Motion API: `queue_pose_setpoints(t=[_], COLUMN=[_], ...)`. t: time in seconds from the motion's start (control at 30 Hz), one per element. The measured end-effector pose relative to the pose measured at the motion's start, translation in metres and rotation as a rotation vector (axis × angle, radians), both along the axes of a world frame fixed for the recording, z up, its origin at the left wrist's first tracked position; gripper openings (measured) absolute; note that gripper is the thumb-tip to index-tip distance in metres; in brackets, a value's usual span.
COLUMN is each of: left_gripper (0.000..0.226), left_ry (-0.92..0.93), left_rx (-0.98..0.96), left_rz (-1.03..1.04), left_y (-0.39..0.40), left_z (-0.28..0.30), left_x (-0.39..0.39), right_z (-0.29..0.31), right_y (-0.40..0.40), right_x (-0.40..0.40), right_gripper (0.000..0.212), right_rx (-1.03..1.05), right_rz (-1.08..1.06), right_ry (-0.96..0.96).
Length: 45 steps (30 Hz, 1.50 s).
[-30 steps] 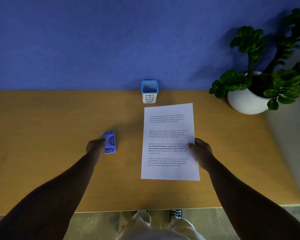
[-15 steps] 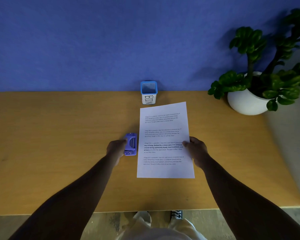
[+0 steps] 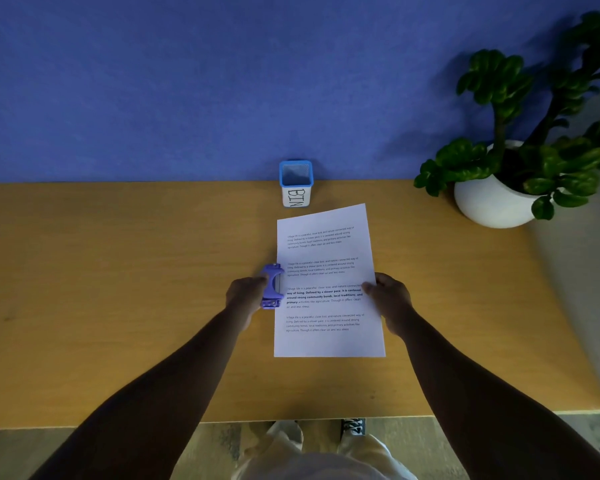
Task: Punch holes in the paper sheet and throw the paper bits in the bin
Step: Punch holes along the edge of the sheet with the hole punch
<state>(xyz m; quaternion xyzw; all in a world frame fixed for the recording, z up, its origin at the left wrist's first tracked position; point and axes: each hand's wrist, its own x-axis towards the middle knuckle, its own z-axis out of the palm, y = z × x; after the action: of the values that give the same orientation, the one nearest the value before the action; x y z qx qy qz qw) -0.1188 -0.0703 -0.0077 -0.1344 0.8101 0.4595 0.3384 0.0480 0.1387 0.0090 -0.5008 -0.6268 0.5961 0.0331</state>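
Note:
A white printed paper sheet (image 3: pixel 326 271) lies on the wooden desk (image 3: pixel 118 289), slightly rotated. My right hand (image 3: pixel 390 299) pinches its right edge at mid-height. A purple hole punch (image 3: pixel 272 286) sits against the sheet's left edge, and my left hand (image 3: pixel 245 294) grips it from the left. Beyond the sheet, a small blue-rimmed container labelled BIN (image 3: pixel 296 183) stands against the wall.
A potted green plant in a white pot (image 3: pixel 492 202) stands at the desk's back right. A blue wall (image 3: pixel 187 81) runs behind the desk. The desk's near edge is just in front of my legs and shoes.
My left hand slid the hole punch rightward across the desk until it met the sheet's left edge. My right hand shifted the sheet slightly left and turned it.

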Motion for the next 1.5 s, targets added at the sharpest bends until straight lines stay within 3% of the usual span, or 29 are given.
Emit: queue_pose_setpoints(t=[0.43,0.87,1.3,1.5], left_gripper=[0.029,0.043,0.044,0.035], left_ry=[-0.012,0.064,0.08,0.044], left_rx=[-0.036,-0.25,-0.268,-0.182], left_rz=[-0.023,-0.186,-0.212,-0.163], left_y=[0.002,0.003,-0.001,-0.002], left_z=[-0.007,-0.012,-0.013,-0.013], left_x=[0.008,0.021,0.022,0.02], right_z=[-0.014,-0.027,-0.042,-0.047], right_y=[0.001,0.004,0.001,0.002], right_x=[0.006,0.011,0.008,0.007], right_gripper=[0.015,0.021,0.029,0.025], right_rx=[-0.028,0.055,0.143,0.271], right_rz=[0.018,0.134,0.198,0.111], right_ry=[-0.039,-0.147,-0.2,-0.236])
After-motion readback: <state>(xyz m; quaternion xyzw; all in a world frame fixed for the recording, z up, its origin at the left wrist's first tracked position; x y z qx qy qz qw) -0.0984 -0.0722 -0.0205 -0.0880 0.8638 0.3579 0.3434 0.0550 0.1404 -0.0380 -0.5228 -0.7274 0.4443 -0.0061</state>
